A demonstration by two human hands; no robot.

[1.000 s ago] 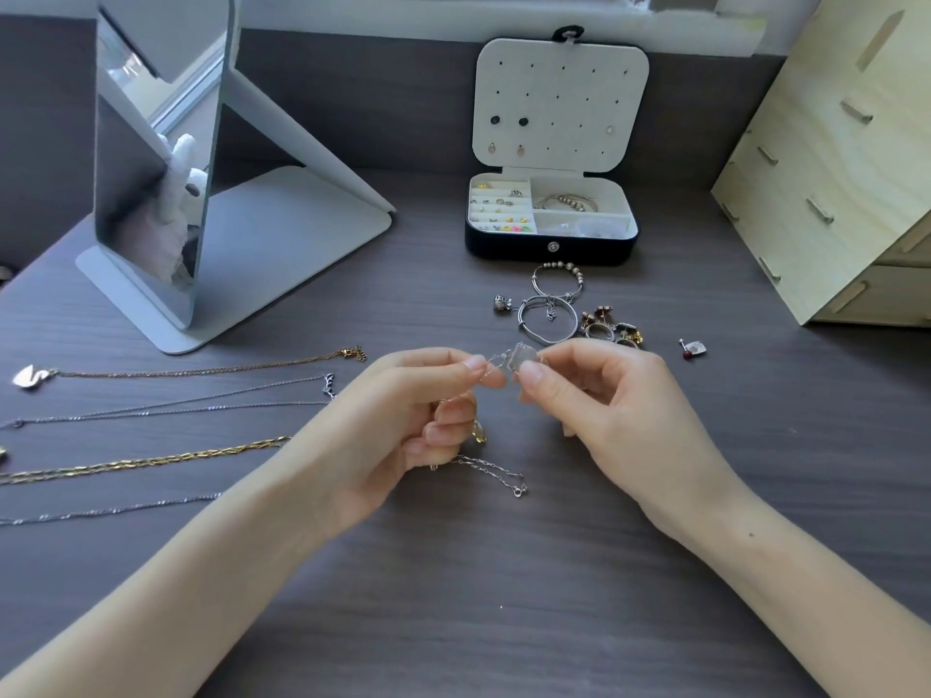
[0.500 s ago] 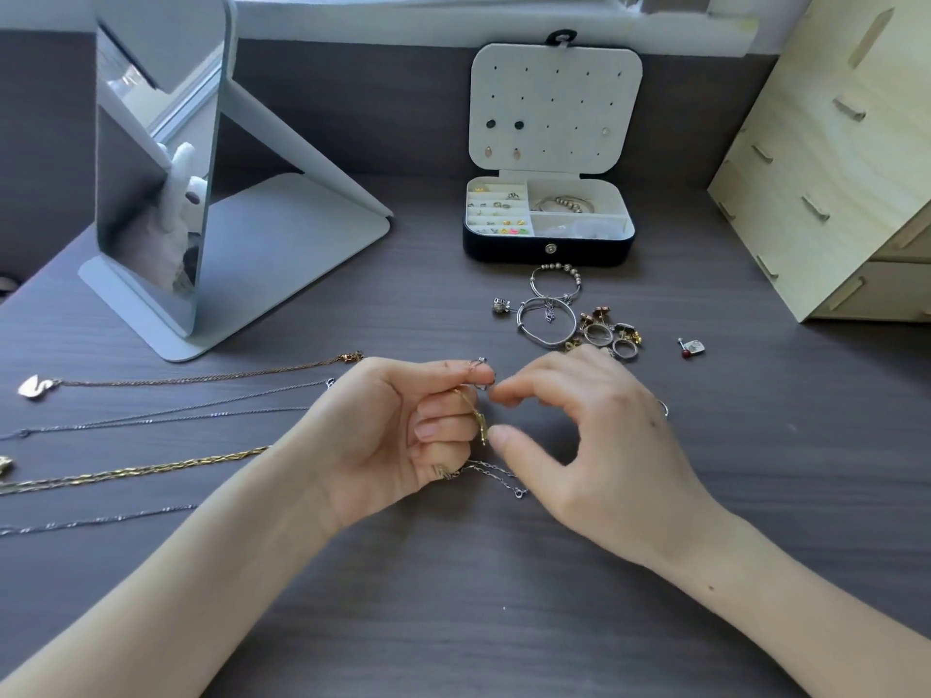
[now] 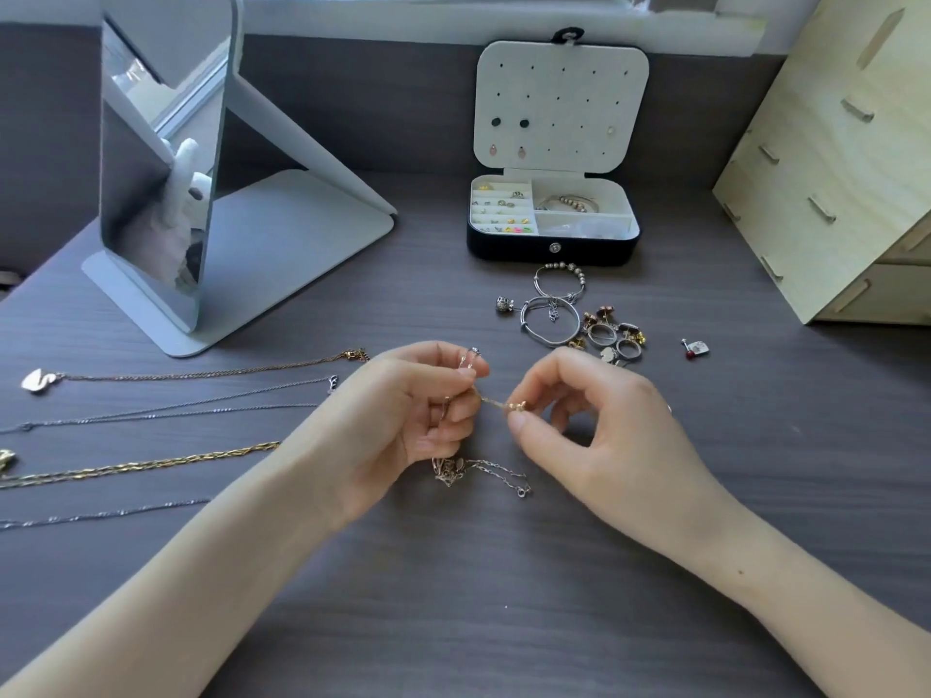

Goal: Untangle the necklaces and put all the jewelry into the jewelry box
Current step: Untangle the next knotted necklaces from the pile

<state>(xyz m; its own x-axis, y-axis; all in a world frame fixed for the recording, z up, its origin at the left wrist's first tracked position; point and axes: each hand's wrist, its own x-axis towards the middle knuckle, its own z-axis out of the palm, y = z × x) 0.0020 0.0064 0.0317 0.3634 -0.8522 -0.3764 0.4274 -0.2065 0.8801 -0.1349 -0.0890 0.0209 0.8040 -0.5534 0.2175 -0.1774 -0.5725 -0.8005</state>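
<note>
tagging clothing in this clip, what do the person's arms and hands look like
No sleeves show: the left forearm and right forearm are bare to the frame edge, with no watch or bracelet. The left hand and right hand are ungloved, nails short and unpainted. No ring is plainly visible.

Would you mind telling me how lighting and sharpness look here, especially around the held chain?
Head view: soft daylight, faint shadows; the windowsill is blown out; the wide lens tilts the drawers and mirror; the chain between left hand and right hand looks soft, links unresolved.
</note>
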